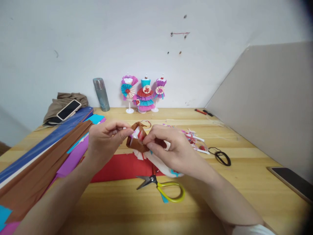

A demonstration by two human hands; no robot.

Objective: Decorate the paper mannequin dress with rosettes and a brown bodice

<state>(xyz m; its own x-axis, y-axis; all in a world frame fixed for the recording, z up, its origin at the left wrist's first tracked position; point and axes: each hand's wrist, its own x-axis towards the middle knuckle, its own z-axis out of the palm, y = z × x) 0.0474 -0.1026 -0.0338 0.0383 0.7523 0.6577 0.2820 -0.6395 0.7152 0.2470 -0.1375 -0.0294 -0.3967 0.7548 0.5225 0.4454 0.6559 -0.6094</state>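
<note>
My left hand [107, 140] is closed, thumb and fingertips pinching at the end of a small white dress form [135, 133] that lies tilted over the table. Brown crepe paper [137, 145] wraps round the form's upper part, with red and purple bits showing inside it. The fingers of my right hand [168, 147] pinch the brown paper's edge; my right hand hides part of the form. Below it are a pleated pale rosette [139, 155] and white paper with a blue flower [175, 173]. Underneath lies a red crepe sheet [112, 168]. Yellow-handled scissors [171, 192] rest blades apart nearby.
Three decorated dress forms [146, 94] stand by the wall beside a metal flask [101, 94]. Folded crepe paper [44, 160] covers the left, near a phone [69, 110] on brown cloth. Scraps [195, 138], a black cord [223, 158] and another phone [290, 181] lie right.
</note>
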